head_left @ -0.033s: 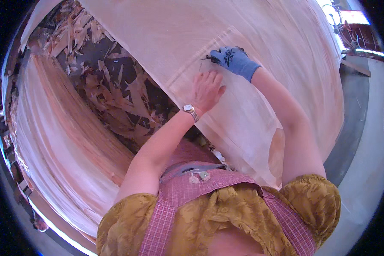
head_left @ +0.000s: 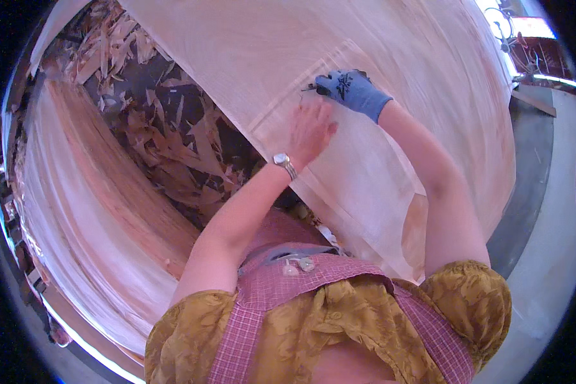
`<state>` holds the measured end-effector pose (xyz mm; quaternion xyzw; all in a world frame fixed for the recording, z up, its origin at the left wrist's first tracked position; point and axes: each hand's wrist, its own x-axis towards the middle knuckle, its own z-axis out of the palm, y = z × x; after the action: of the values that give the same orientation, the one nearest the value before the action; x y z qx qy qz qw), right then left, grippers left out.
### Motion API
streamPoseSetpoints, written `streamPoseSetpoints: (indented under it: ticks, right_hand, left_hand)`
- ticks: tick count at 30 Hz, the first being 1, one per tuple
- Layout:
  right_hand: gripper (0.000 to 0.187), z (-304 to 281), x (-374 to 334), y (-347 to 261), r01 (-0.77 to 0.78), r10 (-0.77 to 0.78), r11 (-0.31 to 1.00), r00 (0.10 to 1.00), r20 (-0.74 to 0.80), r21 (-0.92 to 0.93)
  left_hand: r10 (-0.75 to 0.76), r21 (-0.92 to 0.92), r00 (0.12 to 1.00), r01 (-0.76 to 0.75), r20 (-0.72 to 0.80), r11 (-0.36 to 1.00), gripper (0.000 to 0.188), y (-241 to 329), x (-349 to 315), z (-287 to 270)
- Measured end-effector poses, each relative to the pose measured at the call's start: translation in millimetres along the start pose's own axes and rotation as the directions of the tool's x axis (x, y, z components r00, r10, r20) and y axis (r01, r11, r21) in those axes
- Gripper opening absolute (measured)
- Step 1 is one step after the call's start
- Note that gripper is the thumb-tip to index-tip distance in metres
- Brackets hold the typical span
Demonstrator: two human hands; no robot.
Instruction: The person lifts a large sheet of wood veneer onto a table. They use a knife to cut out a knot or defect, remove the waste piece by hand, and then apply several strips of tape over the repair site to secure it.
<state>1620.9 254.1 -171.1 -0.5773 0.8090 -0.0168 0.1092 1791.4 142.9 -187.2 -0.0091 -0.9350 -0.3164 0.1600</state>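
Note:
A broad stack of pale, pinkish wood veneer sheets [head_left: 237, 51] lies in front of me. My right hand [head_left: 352, 94], in a blue glove with dark markings, rests on the top sheet. Its fingers are closed round a small dark tool [head_left: 310, 87], whose tip pokes out to the left; the kind is too small to tell. Just below it my bare left hand [head_left: 312, 131] lies on the veneer with fingers stretched out, slightly blurred, a watch [head_left: 281, 159] on the wrist. Faint straight seams run across the sheet beside both hands.
Torn veneer scraps [head_left: 173, 150] litter the dark floor at the left. Beyond that gap stands another veneer stack [head_left: 89, 205] with curved edges. A brownish veneer patch [head_left: 414, 227] shows near my right forearm. At the far right, a wooden strip [head_left: 534, 102] lies by grey flooring.
My left hand has shifted slightly up the sheet, toward the gloved hand. The right hand has stayed in nearly the same place.

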Motion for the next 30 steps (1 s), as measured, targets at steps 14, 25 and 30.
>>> streamPoseSetpoints:
  ticks: [14, 25, 30]
  right_hand:
    - [0.026, 0, -211, 65, -0.439, 0.433, 0.898, 0.894, 0.113, 0.03]
    - [0.026, 17, -343, -28, -0.818, 0.789, 0.57, 0.571, 0.227, 0.079]
    - [0.027, 36, -344, -68, -0.885, 0.873, 0.422, 0.455, 0.173, 0.196]
  left_hand:
    - [-0.142, 0.352, 0.851, -0.054, 0.506, 0.934, 0.093, 3, 95, 20]
    - [0.222, 0.032, 0.922, -0.245, 0.319, 0.969, 0.054, 153, 21, 142]
    - [0.214, 0.185, 0.909, -0.294, 0.356, 0.938, 0.057, 196, -6, 154]
